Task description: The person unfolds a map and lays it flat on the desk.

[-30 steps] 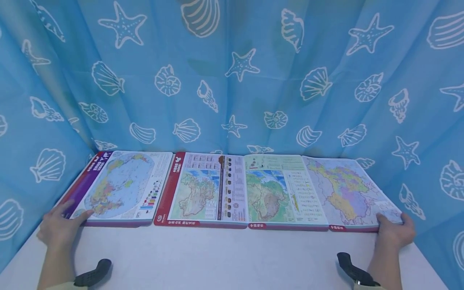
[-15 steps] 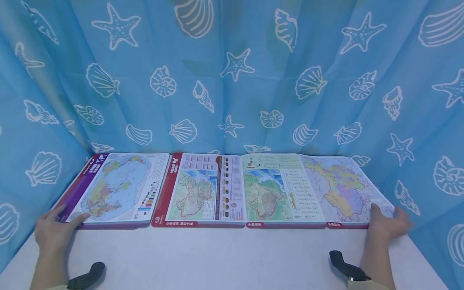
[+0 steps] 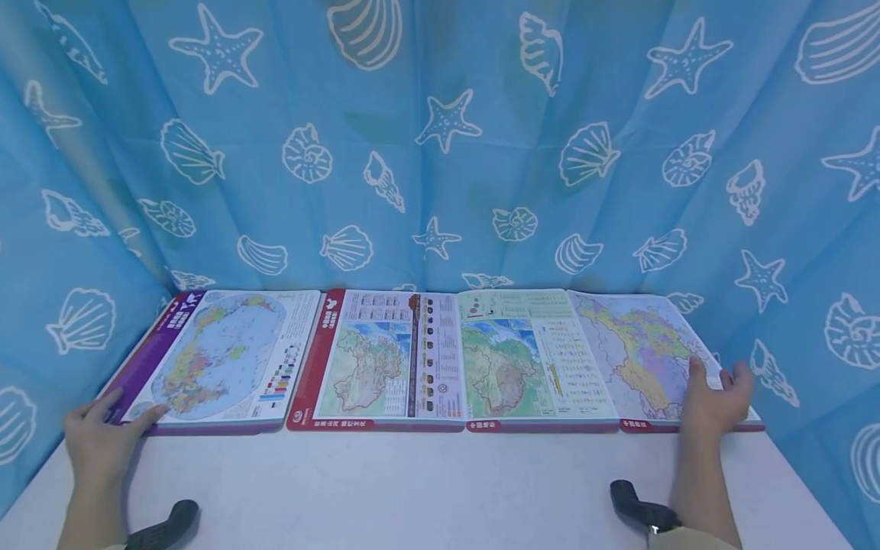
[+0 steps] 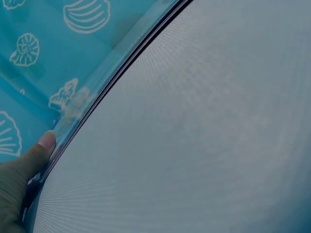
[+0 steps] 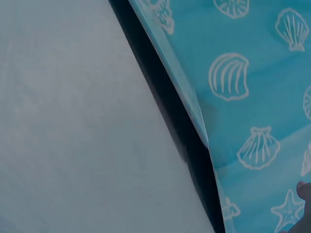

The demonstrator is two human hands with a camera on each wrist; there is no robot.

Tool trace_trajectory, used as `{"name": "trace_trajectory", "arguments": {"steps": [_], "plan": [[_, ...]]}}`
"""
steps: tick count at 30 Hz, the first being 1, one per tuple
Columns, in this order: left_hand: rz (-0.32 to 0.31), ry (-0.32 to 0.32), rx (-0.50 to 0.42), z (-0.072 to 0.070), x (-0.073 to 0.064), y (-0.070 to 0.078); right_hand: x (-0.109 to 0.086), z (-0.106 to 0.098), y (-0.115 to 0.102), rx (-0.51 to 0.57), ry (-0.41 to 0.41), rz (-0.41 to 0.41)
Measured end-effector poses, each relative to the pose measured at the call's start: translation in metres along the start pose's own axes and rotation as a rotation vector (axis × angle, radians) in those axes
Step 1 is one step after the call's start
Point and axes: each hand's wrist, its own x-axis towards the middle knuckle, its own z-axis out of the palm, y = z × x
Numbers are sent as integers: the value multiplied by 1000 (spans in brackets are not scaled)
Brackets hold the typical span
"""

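Note:
A world map (image 3: 223,355) with a purple left strip lies flat at the left, mirrored in the head view. Beside it stretches a fold-out China map (image 3: 385,363) with red edges, its joined panels reaching the right side. My left hand (image 3: 103,443) rests on the near left corner of the world map, thumb and fingers spread. The left wrist view shows that thumb (image 4: 41,155) against the map's edge. My right hand (image 3: 715,405) hovers over the near right corner of the China map, fingers loosely bent and holding nothing. Only its fingertip (image 5: 303,199) shows in the right wrist view.
The maps lie along the back of a white table (image 3: 412,489). A blue curtain (image 3: 474,183) with shells and starfish hangs right behind them and at both sides. Black curved devices (image 3: 642,508) are on both wrists.
My right hand has let go of the China map's right edge and moved left over its corner, fingers turning upward. My left hand stays on the world map's corner.

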Motion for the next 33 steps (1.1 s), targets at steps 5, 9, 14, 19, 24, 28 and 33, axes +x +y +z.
{"name": "trace_trajectory", "arguments": {"steps": [5, 9, 14, 19, 24, 28, 33], "plan": [[-10, -14, 21, -2, 0, -1, -7, 11, -5, -4, -38, -51], [4, -21, 24, -2, 0, -2, -13, 20, -6, -9, -62, -89], [10, -7, 30, -2, 0, -2, -25, 31, -12, -38, -109, -158], [-29, -13, 25, -6, 1, -3, -43, 44, -21, -38, -182, -253], [-72, -82, 43, -12, 6, -5, -58, 56, -28, -28, -247, -333], [-84, -119, 50, -15, 10, -5, -69, 63, -33, -11, -295, -376], [-76, -145, 59, -15, 14, -6, -83, 72, -38, 12, -364, -437]]}}
